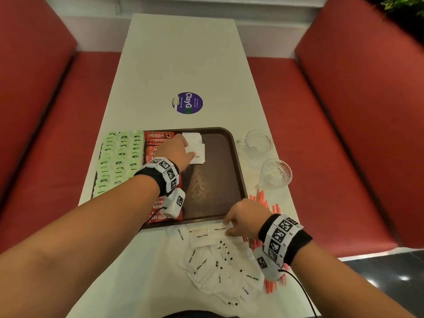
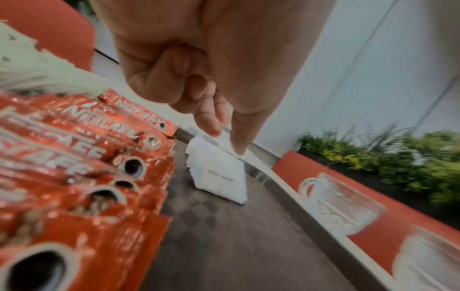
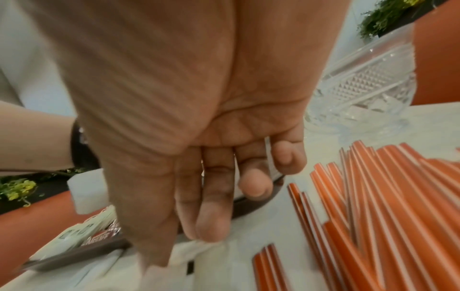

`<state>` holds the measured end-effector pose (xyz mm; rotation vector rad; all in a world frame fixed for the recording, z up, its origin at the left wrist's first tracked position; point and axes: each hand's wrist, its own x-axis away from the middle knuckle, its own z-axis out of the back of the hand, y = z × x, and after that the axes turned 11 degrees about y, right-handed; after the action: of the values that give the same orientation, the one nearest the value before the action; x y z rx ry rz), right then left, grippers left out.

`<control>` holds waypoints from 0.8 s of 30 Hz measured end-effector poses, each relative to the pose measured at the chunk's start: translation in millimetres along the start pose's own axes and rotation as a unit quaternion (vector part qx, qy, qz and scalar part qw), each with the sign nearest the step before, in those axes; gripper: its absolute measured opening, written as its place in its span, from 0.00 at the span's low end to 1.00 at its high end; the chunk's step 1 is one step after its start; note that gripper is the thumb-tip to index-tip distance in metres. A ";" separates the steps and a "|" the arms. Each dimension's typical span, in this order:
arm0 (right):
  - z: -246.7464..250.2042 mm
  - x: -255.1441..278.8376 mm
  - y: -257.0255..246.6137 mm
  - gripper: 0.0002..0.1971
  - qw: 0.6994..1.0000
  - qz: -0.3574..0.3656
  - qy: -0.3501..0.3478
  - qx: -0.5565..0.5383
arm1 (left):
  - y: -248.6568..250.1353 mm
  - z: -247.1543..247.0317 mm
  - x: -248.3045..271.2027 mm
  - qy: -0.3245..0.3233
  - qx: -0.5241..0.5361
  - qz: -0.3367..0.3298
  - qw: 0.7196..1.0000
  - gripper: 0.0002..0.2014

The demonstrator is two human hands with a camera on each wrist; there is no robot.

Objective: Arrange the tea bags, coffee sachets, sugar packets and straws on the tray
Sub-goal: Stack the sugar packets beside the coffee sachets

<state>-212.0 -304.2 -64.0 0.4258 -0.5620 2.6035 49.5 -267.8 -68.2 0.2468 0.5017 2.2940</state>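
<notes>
The brown tray (image 1: 213,184) holds green tea bags (image 1: 119,157) in rows at its left and a column of red coffee sachets (image 1: 158,136) beside them. A small stack of white sugar packets (image 1: 197,145) lies at the tray's far middle. My left hand (image 1: 181,148) is on that stack, thumb and forefinger pinching its far end (image 2: 225,141), the other fingers curled. My right hand (image 1: 229,227) pinches a sugar packet (image 1: 218,228) on the table just in front of the tray's near edge. More loose sugar packets (image 1: 218,269) lie nearer me. Red straws (image 1: 263,200) lie to the right.
Two cut-glass cups (image 1: 259,141) (image 1: 276,173) stand on the white table right of the tray. A round purple sticker (image 1: 187,103) is farther up the table. Red bench seats flank both sides. The tray's right half is bare.
</notes>
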 end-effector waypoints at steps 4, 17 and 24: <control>-9.5 5.7 -4.3 0.20 0.999 -0.014 0.023 0.022 | 7.7 12.9 55.0 -0.063 0.046 -0.135 0.988 0.07; -19.3 19.3 -21.7 0.17 0.999 -0.015 0.036 0.033 | -19.2 -1.9 169.2 -0.221 -0.152 -0.362 0.893 0.25; -27.8 20.2 -29.9 0.15 0.996 0.005 0.062 0.070 | -22.2 5.2 173.1 -0.193 -0.115 -0.370 0.901 0.14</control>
<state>-220.6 -260.1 -71.1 0.3021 -0.3409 2.6665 -54.2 -127.3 -68.8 0.3169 0.0797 1.4849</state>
